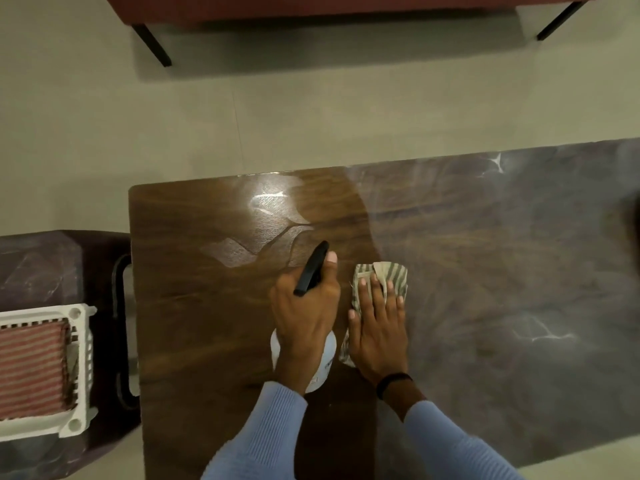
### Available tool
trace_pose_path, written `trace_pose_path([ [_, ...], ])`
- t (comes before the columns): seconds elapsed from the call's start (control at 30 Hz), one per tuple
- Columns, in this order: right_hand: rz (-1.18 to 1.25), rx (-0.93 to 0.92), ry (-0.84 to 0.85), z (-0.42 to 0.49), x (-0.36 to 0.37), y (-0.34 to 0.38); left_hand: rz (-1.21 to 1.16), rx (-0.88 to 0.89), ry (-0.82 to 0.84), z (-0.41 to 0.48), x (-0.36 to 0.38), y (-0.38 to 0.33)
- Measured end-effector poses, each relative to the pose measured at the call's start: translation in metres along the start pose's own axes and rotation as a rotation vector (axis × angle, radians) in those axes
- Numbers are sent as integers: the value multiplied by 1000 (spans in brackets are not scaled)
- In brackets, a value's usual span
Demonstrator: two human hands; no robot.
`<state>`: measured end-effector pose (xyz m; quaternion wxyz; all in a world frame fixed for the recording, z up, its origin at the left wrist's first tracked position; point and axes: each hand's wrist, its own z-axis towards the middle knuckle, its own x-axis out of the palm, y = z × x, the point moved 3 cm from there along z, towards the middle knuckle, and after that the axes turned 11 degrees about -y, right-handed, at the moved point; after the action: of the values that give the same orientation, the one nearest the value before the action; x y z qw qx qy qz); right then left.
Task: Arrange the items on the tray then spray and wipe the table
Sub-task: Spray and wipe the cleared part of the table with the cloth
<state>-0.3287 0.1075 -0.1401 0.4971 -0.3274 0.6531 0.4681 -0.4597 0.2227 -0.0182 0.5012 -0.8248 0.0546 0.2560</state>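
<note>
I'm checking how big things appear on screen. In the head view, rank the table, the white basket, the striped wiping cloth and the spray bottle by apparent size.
1. table, by far the largest.
2. white basket, cut off by the left edge.
3 and 4. striped wiping cloth and spray bottle: both largely covered by the hands, so I can't rank them.

left hand [308,306]: grips spray bottle [320,362] | right hand [377,327]: flat on cloth [388,275] | table [207,306]

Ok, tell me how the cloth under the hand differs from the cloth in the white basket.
The cloth under the right hand is beige with grey stripes; the cloth in the white basket has red and pale stripes. The first is crumpled on the table, the second lies flat in the basket. Both are striped.
</note>
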Motion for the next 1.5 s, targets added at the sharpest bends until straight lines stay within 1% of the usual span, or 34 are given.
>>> trace_pose_path([
  [0.13,39,15,-10,-1,3,-2,68,-33,-17,-1,29,-5],
  [0.23,40,1,3,-1,6,-4,102,36,16,-3,43,-9],
  [0.3,42,-12,21,-2,6,-4,127,46,18,-4,47,-10],
  [0.37,52,-31,25,-2,6,-6,126,25,-18,-5,52,-10],
  [0.43,56,-47,23,-1,5,-8,132,41,-48,-6,55,-11],
  [0.57,77,-97,-26,-1,1,-11,129,49,-60,-10,62,-12],
  [0.63,74,-114,-20,-2,1,-13,115,69,-78,-12,66,-13],
  [0.7,61,-127,3,-3,3,-16,136,91,-61,-14,72,-15],
  [0.77,55,-143,14,-4,3,-18,133,70,-61,-16,76,-15],
  [0.83,52,-160,5,-4,2,-20,98,56,-73,-16,78,-14],
  [0.93,55,-158,-17,-4,1,-24,99,114,-65,-18,81,-12],
  [1.03,68,-140,-19,-4,-1,-28,53,116,-79,-17,79,-9],
  [1.13,65,-133,-37,-3,-4,-29,66,145,-85,-16,78,-6],
  [1.4,47,-132,-10,-1,-2,-36,48,202,-100,-20,70,-1],
  [1.5,37,-96,-25,16,-9,-45,30,199,-112,-22,62,1],
])
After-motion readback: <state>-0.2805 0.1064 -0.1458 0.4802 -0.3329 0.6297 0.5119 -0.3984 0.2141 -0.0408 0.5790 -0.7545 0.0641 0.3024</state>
